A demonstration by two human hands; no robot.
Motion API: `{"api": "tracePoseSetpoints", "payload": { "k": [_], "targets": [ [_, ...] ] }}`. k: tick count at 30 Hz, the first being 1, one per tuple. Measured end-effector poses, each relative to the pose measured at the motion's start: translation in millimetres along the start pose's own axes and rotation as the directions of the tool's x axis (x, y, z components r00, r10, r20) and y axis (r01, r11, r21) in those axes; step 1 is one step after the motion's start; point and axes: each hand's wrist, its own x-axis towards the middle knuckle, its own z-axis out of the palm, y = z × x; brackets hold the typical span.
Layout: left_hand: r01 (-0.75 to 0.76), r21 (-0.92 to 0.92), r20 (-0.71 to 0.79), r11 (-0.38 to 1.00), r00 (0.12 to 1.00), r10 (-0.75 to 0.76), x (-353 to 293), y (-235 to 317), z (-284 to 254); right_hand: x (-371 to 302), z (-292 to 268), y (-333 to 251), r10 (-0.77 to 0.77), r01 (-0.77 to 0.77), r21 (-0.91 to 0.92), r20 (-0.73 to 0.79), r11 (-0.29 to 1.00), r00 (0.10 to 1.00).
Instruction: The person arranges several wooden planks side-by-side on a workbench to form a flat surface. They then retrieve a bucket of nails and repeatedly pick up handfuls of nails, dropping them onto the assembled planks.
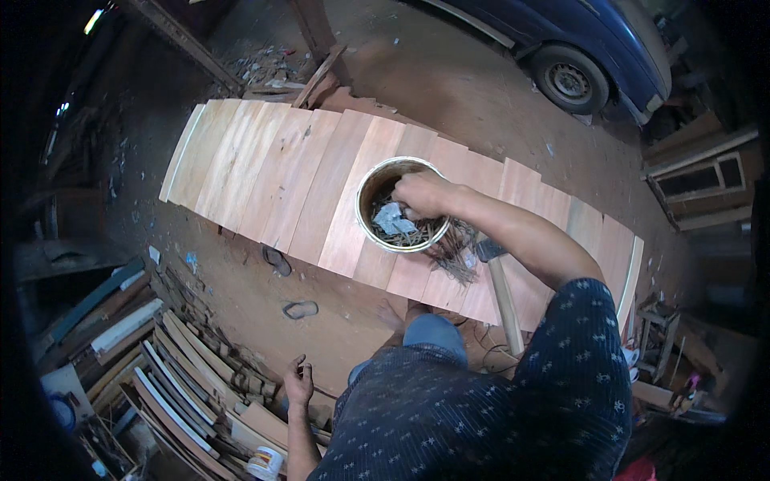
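A round bucket with a pale rim (362, 220) stands on a row of wooden planks (277, 172). My right hand (421, 195) reaches into it, fingers curled down and partly hidden; what they hold cannot be made out. Inside lie many thin brown pieces that look like nails (409, 238) and a crumpled pale blue-grey scrap (391, 219). More of these thin pieces (455, 255) are heaped on the planks beside the bucket. Beneath my right forearm rests a hammer (504, 301) with a wooden handle. My left hand (299, 382) hangs low at my side, fingers loosely bent and apart, holding nothing visible.
Stacked wood strips (184, 369) fill the lower left, near a white tub (265, 462). Two sandals (300, 309) lie on the dirt floor. A blue vehicle (593, 48) is parked at the far right. A wooden post (314, 32) rises beyond the planks.
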Motion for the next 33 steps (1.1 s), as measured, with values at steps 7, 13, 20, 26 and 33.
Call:
{"api": "tracePoseSetpoints", "payload": {
  "k": [7,13,20,26,33],
  "targets": [
    [0.096,0.035,0.063,0.995,0.993,-0.098,-10.9,-9.9,27.4,-15.0,-4.7,11.9,-0.150,0.145,0.232,0.004,0.962,0.989],
    [0.040,0.037,0.084,0.999,0.996,-0.043,-2.3,0.3,33.3,29.9,35.4,19.7,0.221,-0.130,0.358,-0.228,0.925,0.948],
    [0.096,0.037,0.088,0.995,0.991,-0.099,-1.1,13.4,29.9,42.7,46.5,11.8,0.048,-0.011,0.257,-0.138,0.966,0.989],
    [0.172,0.014,0.123,0.985,0.977,-0.172,-8.6,3.4,43.3,-12.2,9.0,-4.2,-0.175,0.223,0.309,-0.177,0.925,0.969],
    [0.216,-0.014,0.167,0.976,0.963,-0.211,-0.9,16.5,44.6,7.4,-7.0,4.1,-0.034,0.012,0.192,0.111,0.981,0.993]
  ]
}}
